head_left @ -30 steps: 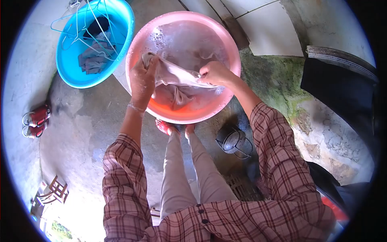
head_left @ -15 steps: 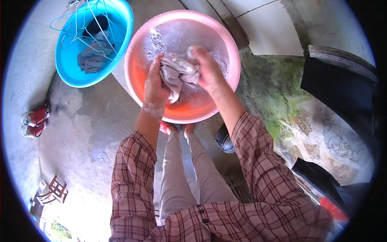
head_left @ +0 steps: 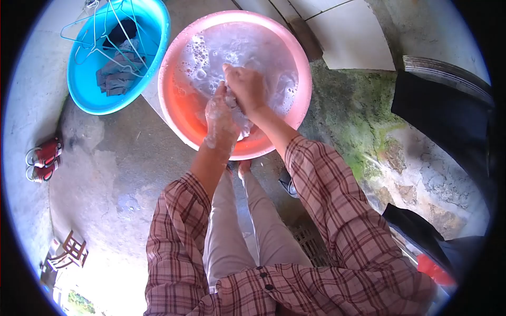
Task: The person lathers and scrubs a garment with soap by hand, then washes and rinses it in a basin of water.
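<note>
Nearest, the checked shirt [head_left: 247, 297] is filling the foreground, its sleeves sitting pushed up, clear of the water; worth minding, since a slipping cuff would be soaking. Beyond it, pale trousers [head_left: 226, 237] are running down to feet standing close against the pink basin [head_left: 304, 73]. The pale cloth [head_left: 245, 127] is lying in the basin, at and below the hands, mostly hiding beneath them and the suds. The left hand [head_left: 220, 111] is reaching over the near left part, wet and foamy, its fingers lying together and fairly straight; whether they are clamping cloth, cannot tell. The right hand [head_left: 245, 87] is meeting it just right and farther, fingers curling in; their hold on the cloth is hiding from view. Rubbing seems to be the step; doing it well probably means bunching a small fold, holding one side steady, working the other against it, shifting to fresh patches and staying low to limit splashing. Farther, bubbles [head_left: 196, 52] are gathering at the far left of the basin. Left of it, a blue tub [head_left: 81, 89] is holding dark clothes [head_left: 116, 73], with wire hangers [head_left: 95, 49] lying across.
</note>
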Demonstrator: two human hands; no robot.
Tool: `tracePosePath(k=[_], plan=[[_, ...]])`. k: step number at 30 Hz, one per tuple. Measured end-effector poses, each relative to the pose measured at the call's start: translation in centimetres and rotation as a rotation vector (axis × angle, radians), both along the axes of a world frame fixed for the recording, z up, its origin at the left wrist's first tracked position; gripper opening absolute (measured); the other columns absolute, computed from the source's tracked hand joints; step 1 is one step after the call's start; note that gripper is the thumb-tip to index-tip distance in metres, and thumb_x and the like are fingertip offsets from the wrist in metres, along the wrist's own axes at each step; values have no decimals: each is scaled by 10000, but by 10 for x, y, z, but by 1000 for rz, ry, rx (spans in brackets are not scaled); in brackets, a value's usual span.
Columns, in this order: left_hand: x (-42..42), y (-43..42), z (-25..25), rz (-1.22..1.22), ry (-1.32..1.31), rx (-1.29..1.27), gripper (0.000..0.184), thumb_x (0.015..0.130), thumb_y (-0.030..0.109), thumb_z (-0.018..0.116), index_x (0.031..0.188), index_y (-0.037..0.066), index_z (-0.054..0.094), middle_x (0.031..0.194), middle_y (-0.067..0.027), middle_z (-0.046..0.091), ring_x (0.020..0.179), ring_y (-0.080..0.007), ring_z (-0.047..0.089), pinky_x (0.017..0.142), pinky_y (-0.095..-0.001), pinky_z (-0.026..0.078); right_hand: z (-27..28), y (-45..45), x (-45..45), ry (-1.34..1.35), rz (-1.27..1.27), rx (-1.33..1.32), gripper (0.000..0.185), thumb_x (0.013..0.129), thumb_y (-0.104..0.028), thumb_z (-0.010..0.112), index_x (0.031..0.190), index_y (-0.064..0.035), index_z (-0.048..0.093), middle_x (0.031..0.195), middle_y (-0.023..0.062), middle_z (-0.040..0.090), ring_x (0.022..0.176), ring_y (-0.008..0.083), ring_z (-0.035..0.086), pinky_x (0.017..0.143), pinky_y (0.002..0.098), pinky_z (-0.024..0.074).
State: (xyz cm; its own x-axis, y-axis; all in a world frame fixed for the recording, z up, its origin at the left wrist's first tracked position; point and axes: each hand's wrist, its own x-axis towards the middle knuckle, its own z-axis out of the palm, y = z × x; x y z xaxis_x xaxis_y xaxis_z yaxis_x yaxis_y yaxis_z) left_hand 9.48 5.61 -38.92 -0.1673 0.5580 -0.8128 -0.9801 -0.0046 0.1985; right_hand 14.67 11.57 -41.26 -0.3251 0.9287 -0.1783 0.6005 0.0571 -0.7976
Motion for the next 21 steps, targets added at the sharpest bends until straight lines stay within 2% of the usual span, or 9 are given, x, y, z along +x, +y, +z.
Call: tracePosePath(k=[1, 2, 4, 6, 8, 12, 15, 17, 21], plan=[[-1, 0, 1, -13, 0, -18, 339, 978, 251, 373, 1205, 26, 486, 976, -104, 588, 894, -197, 590, 801, -325, 512, 5, -9, -1, 0, 44, 28, 329, 853, -278, 573, 620, -49, 605, 558, 139, 551, 525, 296, 573, 531, 403, 451], [-5, -19, -65, -105, 81, 100, 370, 984, 289, 348, 1249, 62, 469, 1060, -106, 573, 981, -208, 561, 851, -342, 485, 11, -18, -2, 0, 90, 57, 369, 860, -291, 562, 589, -42, 588, 557, 152, 553, 529, 306, 577, 538, 414, 453], [-23, -29, -93, 28, -585, 360, 365, 980, 282, 333, 1216, 64, 505, 1063, -100, 589, 956, -212, 574, 860, -357, 495, 30, -51, -3, 52, 180, 187, 356, 867, -284, 558, 617, -35, 609, 564, 144, 567, 518, 286, 576, 519, 394, 437], [-25, -27, -62, -105, -159, 220, 370, 977, 273, 324, 1195, 43, 515, 1081, -105, 584, 986, -217, 567, 866, -369, 490, 32, -65, -9, 96, 196, 292, 358, 871, -284, 554, 622, -35, 616, 566, 141, 572, 516, 281, 576, 510, 390, 427], [-11, -25, -60, -96, -98, 167, 370, 975, 268, 330, 1220, 44, 494, 1114, -115, 570, 1012, -223, 558, 867, -374, 481, 24, -71, -13, 129, 140, 376, 374, 872, -293, 551, 602, -41, 608, 562, 144, 568, 522, 291, 578, 512, 403, 423], [6, -25, -64, -88, 21, 61, 383, 970, 259, 342, 1270, 46, 452, 1182, -136, 543, 1063, -235, 542, 868, -384, 465, -2, -17, -13, -79, 118, 290, 404, 889, -305, 507, 594, -40, 586, 552, 163, 556, 537, 337, 575, 539, 433, 456], [3, -20, -43, -157, 113, 45, 397, 968, 251, 327, 1279, 32, 441, 1145, -129, 559, 1035, -244, 557, 870, -375, 464, -10, -11, -13, -64, 80, 253, 402, 883, -299, 518, 589, -32, 578, 548, 162, 553, 538, 340, 575, 533, 438, 449], [-3, -24, -50, -196, 175, 62, 318, 969, 271, 338, 1140, 61, 505, 1027, -88, 578, 936, -205, 573, 814, -345, 475, 15, -31, -15, -27, 112, 181, 412, 879, -287, 533, 573, -14, 563, 553, 157, 555, 535, 335, 574, 509, 423, 429], [-26, -22, -35, -336, 264, -19, 292, 976, 337, 361, 953, 94, 521, 914, -43, 568, 837, -175, 568, 741, -323, 483, 47, -84, -15, 80, 171, 306, 386, 872, -240, 561, 551, -25, 547, 536, 150, 544, 519, 327, 564, 521, 404, 447]])
